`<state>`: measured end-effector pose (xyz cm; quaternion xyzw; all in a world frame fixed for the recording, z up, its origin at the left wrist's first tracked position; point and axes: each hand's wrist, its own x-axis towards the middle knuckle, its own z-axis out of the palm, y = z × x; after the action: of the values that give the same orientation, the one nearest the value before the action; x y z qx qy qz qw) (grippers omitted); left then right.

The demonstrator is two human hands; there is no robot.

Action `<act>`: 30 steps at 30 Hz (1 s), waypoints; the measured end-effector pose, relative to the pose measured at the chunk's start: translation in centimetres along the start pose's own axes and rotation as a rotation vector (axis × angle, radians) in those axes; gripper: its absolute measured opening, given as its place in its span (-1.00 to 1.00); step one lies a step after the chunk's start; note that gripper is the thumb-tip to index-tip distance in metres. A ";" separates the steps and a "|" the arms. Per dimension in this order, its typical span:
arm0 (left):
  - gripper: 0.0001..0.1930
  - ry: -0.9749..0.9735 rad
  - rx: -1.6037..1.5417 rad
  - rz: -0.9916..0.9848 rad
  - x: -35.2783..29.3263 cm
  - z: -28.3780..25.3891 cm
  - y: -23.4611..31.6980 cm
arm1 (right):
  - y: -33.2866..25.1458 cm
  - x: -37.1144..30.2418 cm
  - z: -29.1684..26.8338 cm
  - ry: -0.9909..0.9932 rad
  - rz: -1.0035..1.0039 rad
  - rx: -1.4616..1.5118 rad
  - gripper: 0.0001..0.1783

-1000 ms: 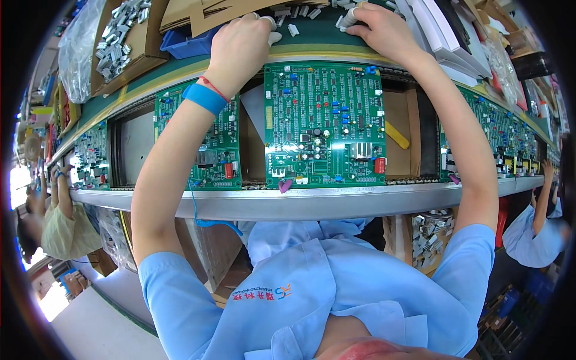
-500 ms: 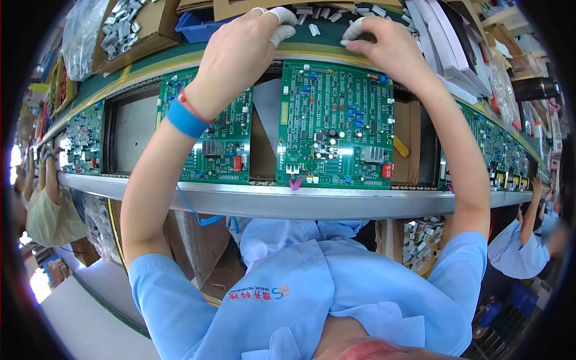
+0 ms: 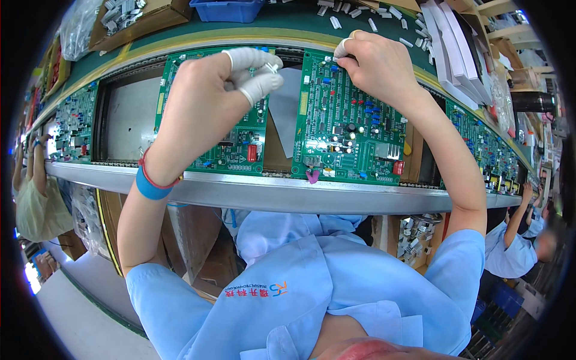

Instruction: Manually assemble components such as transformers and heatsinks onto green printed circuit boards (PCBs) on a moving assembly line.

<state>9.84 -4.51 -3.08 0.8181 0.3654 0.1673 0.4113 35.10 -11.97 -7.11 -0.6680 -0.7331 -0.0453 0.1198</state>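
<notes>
The left hand [image 3: 201, 114] pinches a small pale part [image 3: 272, 68] between white-covered fingertips, at ten o'clock from the middle green board [image 3: 354, 129]. The right hand [image 3: 383, 67] has its thumb and finger curled close together at that board's top edge, near twelve o'clock; one cannot tell whether they grip anything. A soft, steady pinch seems best, since the part looks tiny and could slip. Keeping both wrists high should help, as bits like the red block [image 3: 398, 167] at five o'clock stick up and could get bumped. The left hand hides much of the left green board [image 3: 237, 158] at nine o'clock, and the right covers the middle one's one o'clock corner. Farther out, loose silvery parts [image 3: 335, 23] lie at twelve, a blue bin [image 3: 228, 12] at ten, and a white stack [image 3: 437, 45] at two.
</notes>
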 end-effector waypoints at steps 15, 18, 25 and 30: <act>-0.85 -0.227 -0.220 -0.297 -5.3 2.0 2.4 | 3.0 2.1 -2.7 -0.047 0.391 -0.207 -0.72; -0.86 -0.182 0.019 -0.212 -6.0 3.2 2.4 | 3.1 2.1 -2.3 -0.031 0.388 -0.150 -0.70; -0.81 -0.198 0.372 -0.007 -4.9 5.8 1.4 | 5.4 1.9 -1.6 -0.022 0.287 -0.114 -0.78; -0.78 -0.244 0.436 -0.092 -4.3 6.1 1.9 | 4.7 2.2 -2.6 -0.067 0.267 0.002 -0.82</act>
<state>11.27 -11.79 -5.16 0.8843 0.3773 -0.0342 0.2731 39.91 -9.95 -4.56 -0.7607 -0.6411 -0.0060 0.1011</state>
